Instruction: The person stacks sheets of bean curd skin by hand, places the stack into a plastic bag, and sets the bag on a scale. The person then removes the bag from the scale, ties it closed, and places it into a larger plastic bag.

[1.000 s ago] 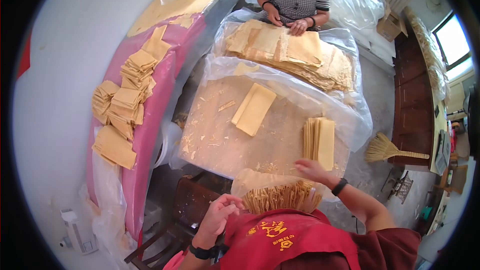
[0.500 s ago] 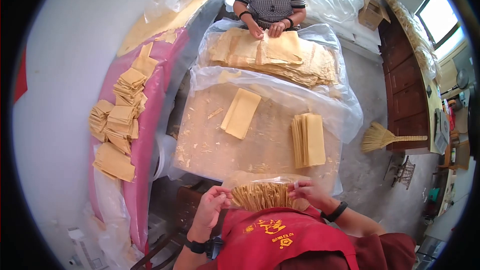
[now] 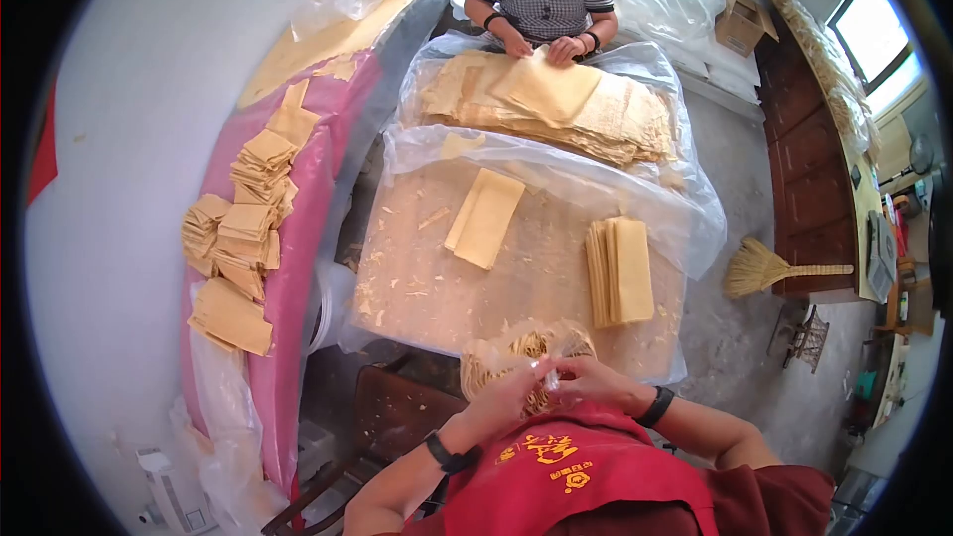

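A clear plastic bag packed with folded yellow sheets stands at the table's near edge, against the red apron. My left hand and my right hand meet over the bag, their fingers closed on gathered clear plastic. Beyond them on the table lie a folded yellow sheet near the middle and a stack of folded sheets at the right.
Across the table, a person handles a sheet on a broad pile. Folded bundles lie on a pink surface at left. A straw broom and cabinet stand at right.
My hands have come together from the bag's two sides and now grip its plastic. The bag's sheets are turned and partly covered. The other person's top sheet has shifted and turned.
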Available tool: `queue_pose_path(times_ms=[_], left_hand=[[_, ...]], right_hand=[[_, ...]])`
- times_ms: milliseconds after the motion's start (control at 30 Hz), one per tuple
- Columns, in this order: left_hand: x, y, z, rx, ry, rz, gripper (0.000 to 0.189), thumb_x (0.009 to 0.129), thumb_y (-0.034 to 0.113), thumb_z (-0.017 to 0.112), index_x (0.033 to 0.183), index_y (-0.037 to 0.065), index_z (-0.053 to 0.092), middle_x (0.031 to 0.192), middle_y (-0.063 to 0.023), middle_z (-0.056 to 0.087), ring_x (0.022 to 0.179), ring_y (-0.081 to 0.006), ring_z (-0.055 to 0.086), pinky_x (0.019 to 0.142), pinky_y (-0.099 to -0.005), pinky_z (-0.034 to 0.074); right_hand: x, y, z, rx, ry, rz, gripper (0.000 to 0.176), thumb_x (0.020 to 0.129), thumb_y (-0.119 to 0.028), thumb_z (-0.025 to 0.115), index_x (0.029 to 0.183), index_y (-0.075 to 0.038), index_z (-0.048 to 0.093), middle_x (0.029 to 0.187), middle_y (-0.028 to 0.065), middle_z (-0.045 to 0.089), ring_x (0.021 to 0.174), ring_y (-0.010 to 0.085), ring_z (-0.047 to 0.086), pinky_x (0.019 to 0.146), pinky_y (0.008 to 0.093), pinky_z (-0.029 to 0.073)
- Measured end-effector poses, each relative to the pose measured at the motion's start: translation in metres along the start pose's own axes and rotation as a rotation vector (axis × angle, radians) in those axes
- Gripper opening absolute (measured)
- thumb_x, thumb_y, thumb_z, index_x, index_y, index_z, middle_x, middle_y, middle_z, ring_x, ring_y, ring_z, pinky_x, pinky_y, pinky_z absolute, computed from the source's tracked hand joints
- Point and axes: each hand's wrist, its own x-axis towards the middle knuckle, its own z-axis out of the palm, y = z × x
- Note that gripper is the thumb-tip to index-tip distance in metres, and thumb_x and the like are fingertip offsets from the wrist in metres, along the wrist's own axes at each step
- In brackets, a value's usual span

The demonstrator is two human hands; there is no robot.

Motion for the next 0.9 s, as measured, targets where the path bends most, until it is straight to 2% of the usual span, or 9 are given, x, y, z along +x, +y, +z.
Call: queue_pose_path(times_ms=[100,133,200,267,433,533,600,800,900], left_hand=[[0.009,-0.003,0.011,0.022,-0.028,-0.046,0.068,0.086,0.004,0.055,0.147,0.012,0.027,0.116,-0.0221,0.057,0.106,-0.0371,0.059,0.085,-0.0374,0.049],[0.009,-0.008,0.016,0.019,-0.024,-0.045,0.068,0.086,0.004,0.055,0.147,0.012,0.027,0.116,-0.0221,0.057,0.106,-0.0371,0.059,0.085,-0.0374,0.049],[0.009,-0.016,0.028,-0.117,0.205,-0.041,0.078,0.083,0.002,0.057,0.15,0.015,0.019,0.121,-0.0202,0.056,0.104,-0.0367,0.06,0.084,-0.0383,0.05],[0.014,-0.019,0.033,-0.211,0.256,-0.029,0.081,0.081,0.001,0.058,0.15,0.016,0.018,0.127,-0.0195,0.054,0.104,-0.0363,0.06,0.084,-0.0387,0.05],[0.02,-0.033,0.034,-0.322,0.337,0.096,0.085,0.078,-0.003,0.06,0.15,0.015,0.019,0.141,-0.0164,0.045,0.103,-0.0283,0.063,0.084,-0.0362,0.05],[0.014,-0.032,0.03,-0.461,0.134,-0.125,0.081,0.08,-0.001,0.062,0.149,0.012,0.023,0.134,-0.0142,0.051,0.099,-0.0181,0.063,0.083,-0.0303,0.05],[0.014,-0.024,0.029,-0.615,0.2,-0.157,0.071,0.081,0.002,0.064,0.144,0.011,0.033,0.113,-0.0087,0.062,0.087,-0.0105,0.06,0.078,-0.0252,0.049],[-0.013,-0.057,0.032,-0.481,0.211,-0.27,0.047,0.084,0.011,0.066,0.128,0.008,0.05,0.091,-0.0036,0.065,0.083,-0.0096,0.06,0.077,-0.0247,0.049],[-0.021,-0.061,0.039,-0.487,0.23,-0.277,0.042,0.086,0.01,0.064,0.126,0.005,0.052,0.089,-0.002,0.063,0.082,-0.0073,0.059,0.073,-0.0225,0.048]], right_hand=[[0.02,0.021,0.009,-0.134,0.055,-0.01,0.028,0.092,-0.019,0.061,0.114,-0.001,0.06,0.09,0.0017,0.065,0.086,0.0094,0.06,0.071,0.0257,0.05],[0.027,0.031,0.018,-0.155,0.202,-0.178,0.024,0.09,-0.02,0.06,0.105,-0.001,0.062,0.081,0.0042,0.063,0.077,0.0121,0.06,0.066,0.0292,0.048],[0.03,0.034,0.025,-0.177,0.355,-0.344,0.021,0.088,-0.02,0.06,0.096,-0.001,0.064,0.073,0.0067,0.062,0.068,0.0148,0.06,0.061,0.0327,0.047],[0.03,0.022,0.026,-0.705,0.462,-0.304,0.019,0.085,-0.021,0.06,0.083,-0.002,0.061,0.072,0.0091,0.06,0.067,0.0247,0.059,0.06,0.0394,0.046],[0.031,0.014,0.034,-1.132,0.636,-0.569,0.013,0.076,-0.02,0.063,0.08,-0.008,0.061,0.074,0.0072,0.059,0.071,0.026,0.06,0.065,0.0394,0.046],[0.025,0.007,0.035,-1.314,0.683,-0.642,0.011,0.073,-0.02,0.063,0.08,-0.011,0.061,0.074,0.005,0.059,0.072,0.0226,0.061,0.069,0.0375,0.044],[0.023,0.003,0.031,-1.351,0.674,-0.654,0.008,0.072,-0.019,0.06,0.078,-0.012,0.061,0.075,0.0047,0.06,0.072,0.0219,0.061,0.07,0.037,0.044],[0.042,0.027,-0.018,-1.419,0.696,-0.342,0.012,0.073,-0.022,0.06,0.078,-0.01,0.06,0.075,0.0064,0.061,0.075,0.0248,0.061,0.073,0.04,0.042],[0.056,0.039,-0.02,-1.427,0.788,-0.487,0.014,0.073,-0.023,0.06,0.077,-0.01,0.06,0.076,0.0084,0.061,0.075,0.0249,0.061,0.074,0.0401,0.043]])
